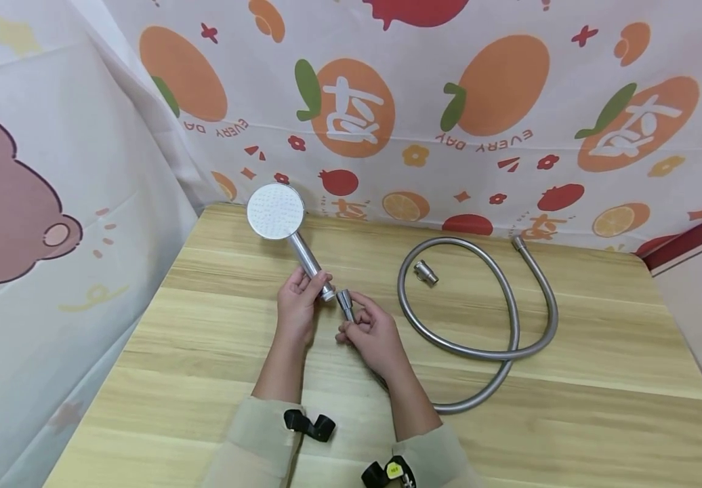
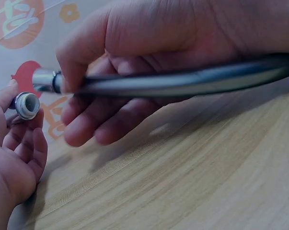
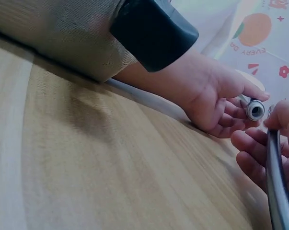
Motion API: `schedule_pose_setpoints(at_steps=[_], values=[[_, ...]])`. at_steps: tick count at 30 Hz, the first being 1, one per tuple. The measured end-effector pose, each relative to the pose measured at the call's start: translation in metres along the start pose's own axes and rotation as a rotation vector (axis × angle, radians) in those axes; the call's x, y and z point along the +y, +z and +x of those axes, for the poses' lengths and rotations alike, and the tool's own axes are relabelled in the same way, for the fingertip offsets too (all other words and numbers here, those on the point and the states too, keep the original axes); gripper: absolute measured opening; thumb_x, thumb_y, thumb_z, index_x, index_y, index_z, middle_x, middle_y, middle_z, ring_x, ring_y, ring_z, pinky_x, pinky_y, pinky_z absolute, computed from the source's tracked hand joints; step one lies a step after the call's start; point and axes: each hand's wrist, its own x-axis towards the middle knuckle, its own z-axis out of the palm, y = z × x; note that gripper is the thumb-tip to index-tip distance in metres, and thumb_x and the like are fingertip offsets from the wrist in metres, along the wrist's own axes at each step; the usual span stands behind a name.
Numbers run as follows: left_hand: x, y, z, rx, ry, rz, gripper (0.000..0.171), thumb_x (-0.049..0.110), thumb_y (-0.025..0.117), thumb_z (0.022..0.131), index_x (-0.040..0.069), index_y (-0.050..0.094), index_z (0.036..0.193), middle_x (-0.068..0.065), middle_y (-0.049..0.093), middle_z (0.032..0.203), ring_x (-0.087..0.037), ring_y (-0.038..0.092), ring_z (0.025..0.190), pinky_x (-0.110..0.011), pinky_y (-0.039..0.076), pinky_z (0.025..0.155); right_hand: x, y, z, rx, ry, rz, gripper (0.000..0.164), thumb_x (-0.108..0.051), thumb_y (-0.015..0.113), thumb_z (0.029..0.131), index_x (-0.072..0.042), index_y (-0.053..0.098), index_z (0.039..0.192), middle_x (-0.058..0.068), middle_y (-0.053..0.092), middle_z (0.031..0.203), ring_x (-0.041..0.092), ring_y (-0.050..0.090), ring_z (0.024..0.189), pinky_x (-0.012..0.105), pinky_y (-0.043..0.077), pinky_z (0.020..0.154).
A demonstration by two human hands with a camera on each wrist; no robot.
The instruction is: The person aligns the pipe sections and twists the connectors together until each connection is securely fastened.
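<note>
Near the wooden worktop's (image 1: 204,379) back left corner, a silver shower head (image 1: 278,215) with a round white face slants, long handle (image 1: 306,256) pointing front-right, pinched by the left hand (image 1: 297,305), and the right hand (image 1: 378,332) pinches a grey metal hose (image 1: 488,354), tip (image 1: 344,298) pointing back.

The worktop (image 1: 570,420) is pale, stripy wood. Behind the worktop hangs a white cloth (image 1: 424,61) with big oranges (image 1: 503,85), red fruits (image 1: 339,181) and little flowers (image 1: 415,155). Left of the worktop is a white sheet (image 1: 22,366) with a brown bear (image 1: 3,210). Right of the worktop are a dark red strip (image 1: 695,236) and a white panel (image 1: 701,291). A short metal piece (image 1: 427,274) lies on the worktop, near its back.
</note>
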Motion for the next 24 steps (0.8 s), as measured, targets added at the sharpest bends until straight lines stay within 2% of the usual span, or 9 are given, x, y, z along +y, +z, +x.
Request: schedule_pose_setpoints(at_steps=[2,4,9,12,16,24], values=[[0.0,0.0013,-0.0007,-0.001,0.009,-0.001,0.057,0.008,0.068,0.092,-0.005,0.043,0.142,0.0,0.073,0.09,-0.015,0.068,0.084,-0.025,0.057,0.075,-0.0003,0.0009,0.0006,0.01,0.009,0.02,0.055,0.008,0.058,0.086,-0.013,0.054,0.136,0.02,0.066,0.09,0.028,0.072,0.078,0.032,0.06,0.064],[-0.0006,0.0019,-0.0014,0.0,0.014,0.001,0.056,0.007,0.067,0.092,-0.006,0.043,0.141,0.002,0.073,0.087,-0.016,0.068,0.084,-0.024,0.057,0.075,0.0001,0.0012,0.0008,0.01,0.023,0.025,0.051,0.009,0.056,0.084,-0.011,0.055,0.132,0.02,0.066,0.094,0.024,0.068,0.072,0.028,0.056,0.056],[-0.004,0.0025,-0.0028,-0.004,0.02,-0.002,0.056,0.006,0.068,0.092,-0.007,0.043,0.14,0.002,0.073,0.086,-0.015,0.068,0.078,-0.023,0.056,0.073,0.004,0.0022,0.0013,0.001,0.052,0.034,0.036,-0.001,0.062,0.091,-0.013,0.059,0.125,0.013,0.062,0.083,0.018,0.052,0.051,0.025,0.043,0.04],[-0.0042,0.0044,-0.0044,-0.006,0.015,-0.011,0.057,0.006,0.069,0.091,-0.007,0.042,0.14,0.003,0.073,0.086,-0.013,0.068,0.074,-0.023,0.056,0.071,0.0063,0.0036,0.0016,-0.009,0.045,0.006,0.028,-0.014,0.065,0.095,-0.016,0.062,0.122,0.008,0.06,0.078,0.016,0.05,0.048,0.025,0.041,0.037],[-0.0043,0.0058,-0.0043,-0.012,0.009,-0.01,0.059,0.005,0.068,0.091,-0.004,0.042,0.143,0.003,0.073,0.086,-0.012,0.068,0.073,-0.022,0.056,0.071,0.0064,0.004,0.0018,-0.018,0.041,-0.043,0.027,-0.023,0.065,0.096,-0.018,0.064,0.122,0.008,0.06,0.077,0.014,0.049,0.048,0.025,0.041,0.037],[-0.0073,0.0056,-0.0028,-0.038,0.024,0.02,0.057,0.002,0.068,0.091,-0.005,0.043,0.142,0.002,0.073,0.087,-0.013,0.068,0.078,-0.022,0.057,0.071,0.0087,0.0029,0.0041,-0.019,0.021,-0.062,0.029,-0.028,0.063,0.097,-0.015,0.065,0.123,0.021,0.06,0.079,0.013,0.048,0.047,0.025,0.042,0.036]])
